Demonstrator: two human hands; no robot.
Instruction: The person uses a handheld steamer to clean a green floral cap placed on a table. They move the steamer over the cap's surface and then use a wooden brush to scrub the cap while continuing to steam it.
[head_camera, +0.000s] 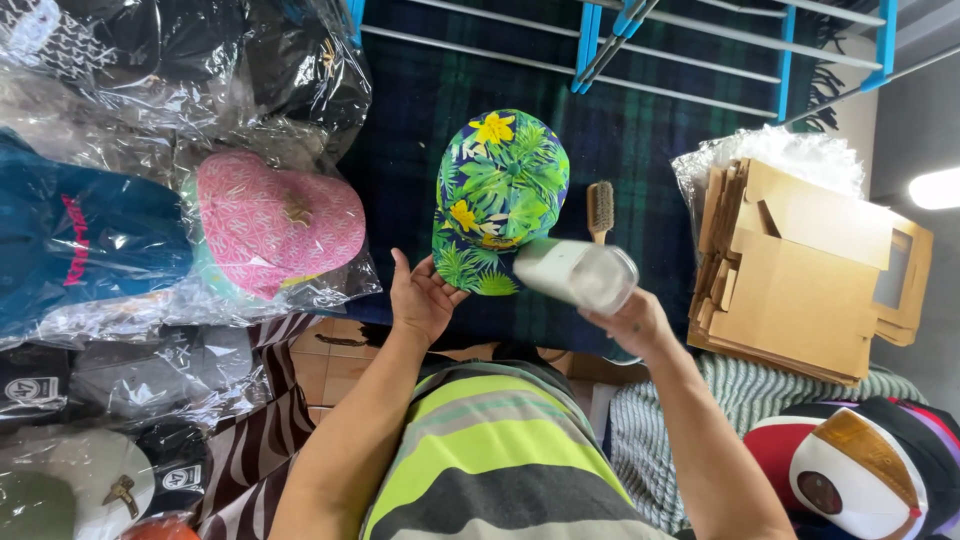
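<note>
The left hand (422, 297) lies open, palm up, with its fingers touching the brim of the floral cap (500, 200). It grips nothing. The cap has green leaves and yellow flowers on a blue ground. It rests crown up on the dark plaid cloth (640, 130) that covers the counter, at the centre of the view.

The right hand (632, 322) is closed around a white roller (578, 274). The roller is tilted and blurred. It sits just beside the cap's brim, on the right side; contact with the cap cannot be determined.

A small wooden brush (600, 209) lies on the cloth just right of the cap, above the roller.

A stack of flat cardboard boxes (800, 270) stands at the right, well apart from the cap. A pink cap (280, 222) in a clear bag lies at the left. More bagged caps surround it. A white and red cap (850, 470) lies at the lower right.

A blue and white rack (700, 45) crosses the top of the view.
</note>
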